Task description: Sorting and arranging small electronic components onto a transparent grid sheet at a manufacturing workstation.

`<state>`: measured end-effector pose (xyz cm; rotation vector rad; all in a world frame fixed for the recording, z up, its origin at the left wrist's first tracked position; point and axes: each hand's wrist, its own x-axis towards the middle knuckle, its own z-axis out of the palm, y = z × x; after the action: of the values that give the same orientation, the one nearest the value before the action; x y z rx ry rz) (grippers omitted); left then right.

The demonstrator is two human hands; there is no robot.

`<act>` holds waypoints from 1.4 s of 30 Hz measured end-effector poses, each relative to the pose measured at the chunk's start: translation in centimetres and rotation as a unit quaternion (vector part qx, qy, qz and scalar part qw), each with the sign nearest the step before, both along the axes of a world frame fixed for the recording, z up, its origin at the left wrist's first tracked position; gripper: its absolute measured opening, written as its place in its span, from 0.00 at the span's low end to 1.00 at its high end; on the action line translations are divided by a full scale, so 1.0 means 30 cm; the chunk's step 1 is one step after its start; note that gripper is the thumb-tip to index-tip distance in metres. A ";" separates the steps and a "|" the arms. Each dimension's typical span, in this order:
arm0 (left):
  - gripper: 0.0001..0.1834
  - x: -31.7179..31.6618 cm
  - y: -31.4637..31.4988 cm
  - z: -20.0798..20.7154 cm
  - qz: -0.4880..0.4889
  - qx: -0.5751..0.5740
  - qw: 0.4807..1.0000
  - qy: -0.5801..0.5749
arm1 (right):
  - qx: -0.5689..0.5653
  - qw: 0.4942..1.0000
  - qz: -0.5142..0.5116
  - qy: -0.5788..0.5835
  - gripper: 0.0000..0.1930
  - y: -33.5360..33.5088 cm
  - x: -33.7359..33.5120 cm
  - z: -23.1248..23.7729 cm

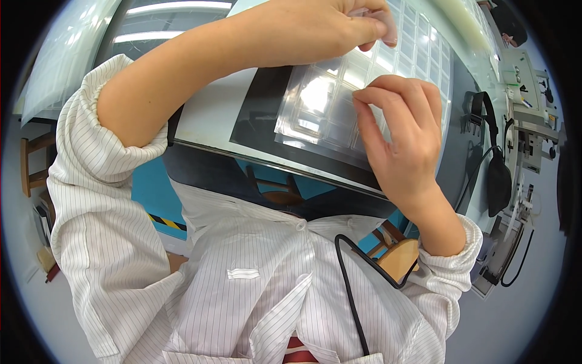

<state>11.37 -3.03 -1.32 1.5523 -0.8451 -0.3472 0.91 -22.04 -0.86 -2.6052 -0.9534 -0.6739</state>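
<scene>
A clear plastic tray (321,115) with rows of square compartments lies on a black mat (257,118) in front of me, glare covering part of it. My left hand (327,30) reaches across its far side with the fingers curled closed. Something clear shows by those fingertips, too glossy to make out. Over the tray's near right part, my right hand (403,121) pinches thumb and forefinger together. Whatever sits in that pinch, if anything, is too small to see. Whether the fingertips touch the tray I cannot tell.
The mat rests on a pale table (209,112) with a dark front edge. Translucent sheets or trays (66,54) stand at the far left. A black strap (485,106) and black pouch (499,182) hang at the right, beside bench equipment (533,145). A wooden stool (282,197) shows underneath.
</scene>
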 end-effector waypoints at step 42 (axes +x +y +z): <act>0.15 -0.080 -0.033 0.049 -0.099 0.025 0.992 -0.074 | 0.248 0.952 0.025 0.176 0.06 -0.114 -0.046 0.092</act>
<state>8.96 -4.03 0.15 1.5582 -1.1177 -0.4028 -0.48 -25.47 1.91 -2.1451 -0.6365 -0.3538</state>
